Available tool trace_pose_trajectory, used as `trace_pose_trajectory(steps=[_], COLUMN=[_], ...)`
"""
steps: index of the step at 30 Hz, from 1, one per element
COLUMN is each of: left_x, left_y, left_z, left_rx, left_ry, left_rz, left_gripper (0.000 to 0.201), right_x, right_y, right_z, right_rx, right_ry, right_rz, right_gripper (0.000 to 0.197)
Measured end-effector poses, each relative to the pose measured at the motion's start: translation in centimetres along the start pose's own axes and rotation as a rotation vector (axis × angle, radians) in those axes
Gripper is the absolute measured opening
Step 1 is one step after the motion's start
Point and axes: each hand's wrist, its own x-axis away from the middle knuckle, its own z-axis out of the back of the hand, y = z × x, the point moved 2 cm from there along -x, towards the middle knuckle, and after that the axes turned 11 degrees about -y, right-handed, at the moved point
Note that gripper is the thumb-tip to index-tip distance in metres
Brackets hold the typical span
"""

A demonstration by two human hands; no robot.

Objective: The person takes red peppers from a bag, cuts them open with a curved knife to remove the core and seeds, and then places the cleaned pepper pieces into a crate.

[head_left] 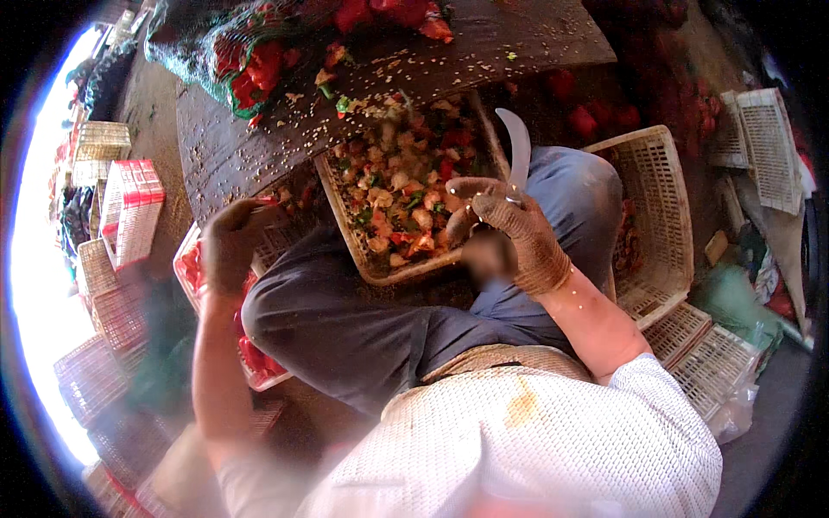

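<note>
My right hand (pixel 527 237), in a brown work glove, is closed on a knife with a curved silver blade (pixel 515 142) pointing up and away from me. Its thumb and index finger bend leftward over a crate (pixel 380 278) between my legs, filled with pepper cores, seeds and green and red scraps. Pale seeds cling to the glove and forearm. My left hand (pixel 233 246), also gloved, is over a crate of red pepper pieces (pixel 250 358) beside my left knee. Its fingers are smeared, so whether they hold anything cannot be made out.
A dark board (pixel 250 164) strewn with seeds lies ahead, with a green mesh bag (pixel 194 52) of red peppers on it. A pale plastic crate (pixel 661 224) tilts beside my right knee. Stacked crates (pixel 129 207) stand at left, others (pixel 764 147) at far right.
</note>
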Motion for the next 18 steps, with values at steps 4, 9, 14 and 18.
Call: trace_pose_trajectory(steps=[4,9,14,18], left_x=[-4.0,-9.4,-14.0,-14.6], left_y=[5.2,8.9,4.7,5.7], left_z=[-12.2,-24.0,-30.6,-32.3], left_rx=[-0.265,-0.39,-0.78,-0.863], left_ry=[-0.274,-0.317,-0.263,-0.36], left_rz=[-0.091,0.047,0.205,0.184], left_gripper=[0.031,0.042,0.039,0.034], right_x=[2.1,5.1,5.6,5.6], right_y=[-2.5,-3.8,-3.6,-4.7], right_z=[1.2,6.1,7.4,7.6], right_rx=[-0.097,-0.172,-0.113,-0.068], right_ry=[-0.01,0.103,0.099,0.127], right_rz=[0.091,0.158,0.148,0.07], right_gripper=[0.038,0.037,0.038,0.039])
